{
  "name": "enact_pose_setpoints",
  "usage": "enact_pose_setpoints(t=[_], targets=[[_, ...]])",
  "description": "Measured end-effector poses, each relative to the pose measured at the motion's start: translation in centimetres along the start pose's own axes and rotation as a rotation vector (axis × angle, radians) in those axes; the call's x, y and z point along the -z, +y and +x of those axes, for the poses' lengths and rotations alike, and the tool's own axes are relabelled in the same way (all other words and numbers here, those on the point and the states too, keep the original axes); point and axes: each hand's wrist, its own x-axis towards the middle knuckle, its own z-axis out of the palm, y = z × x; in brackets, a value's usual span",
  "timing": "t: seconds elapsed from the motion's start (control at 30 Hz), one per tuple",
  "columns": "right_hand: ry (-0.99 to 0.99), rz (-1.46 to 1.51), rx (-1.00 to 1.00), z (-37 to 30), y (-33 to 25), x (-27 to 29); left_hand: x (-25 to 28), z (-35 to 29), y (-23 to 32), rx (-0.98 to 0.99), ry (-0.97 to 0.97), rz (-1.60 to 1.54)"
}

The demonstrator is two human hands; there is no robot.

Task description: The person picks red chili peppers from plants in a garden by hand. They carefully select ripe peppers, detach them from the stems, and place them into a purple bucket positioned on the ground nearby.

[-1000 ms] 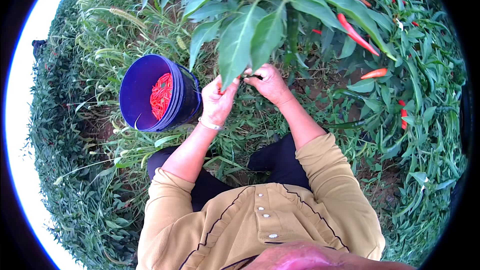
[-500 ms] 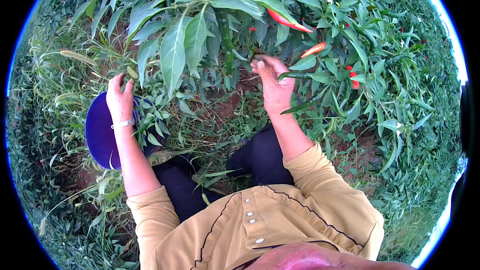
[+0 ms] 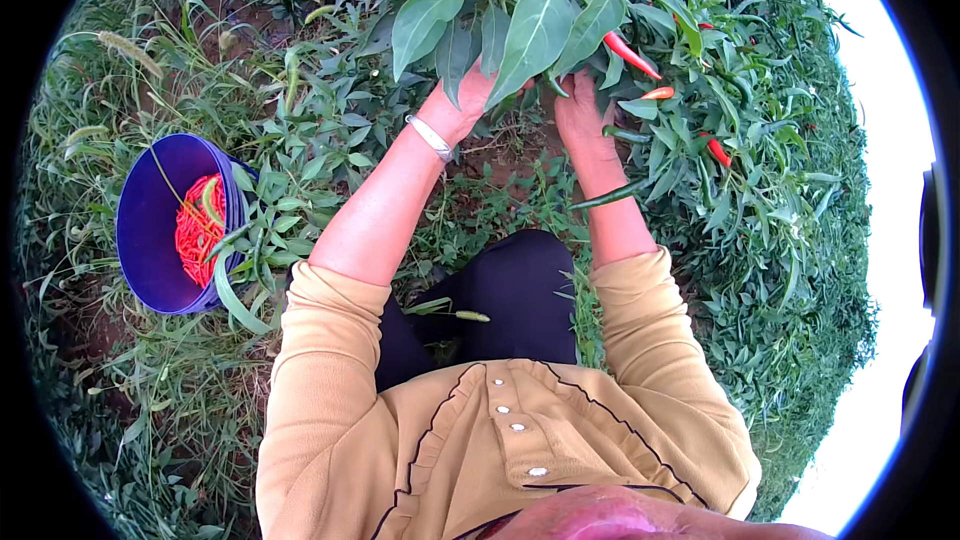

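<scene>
Swinging away from the bucket (image 3: 148,230), where it was a half second ago, the left hand (image 3: 462,110) is now reaching in under the broad leaves (image 3: 540,30) of the plant. Its forearm is slanting up and to the right out of a rolled sleeve (image 3: 335,330), elbow bent, with a bracelet (image 3: 430,138) circling the wrist. Leaves are covering most of its fingers, so I cannot tell whether they are gripping anything.

Still working at the plant, the right hand (image 3: 582,118) is coming up on the other side, roughly level with the left and a small gap apart. Its forearm is rising nearly straight, leaning slightly inward. Its fingertips are disappearing among the leaves; whether they are open or closing on something I cannot tell. One long green pepper (image 3: 608,196) is hanging across the right forearm below the wrist.

Just right of the right hand, a red pepper (image 3: 632,56) is hanging aslant, with an orange pepper (image 3: 658,94) below it and another red one lower to the right.

Picked peppers (image 3: 197,240) are lying in a red heap inside the bucket, toward its right edge. Grass blades are crossing its rim, and the bucket is resting well left of both hands.
</scene>
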Motion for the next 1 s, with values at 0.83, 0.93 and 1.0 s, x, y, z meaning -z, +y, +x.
enact_pose_setpoints(t=[0.83,0.93,1.0], targets=[[0.269,-0.027,0.183,-0.3,-0.5,-2.3,-2.7,-1.0,-3.2,-0.09,0.168,-0.027],[-0.192,0.86,-0.308,-3.1,-2.7,2.6,-1.9,-2.2,-1.3,0.15,0.17,-0.331],[0.049,0.844,-0.259,-6.1,2.9,4.2,-2.5,-2.9,-0.2,0.222,0.111,-0.368]])
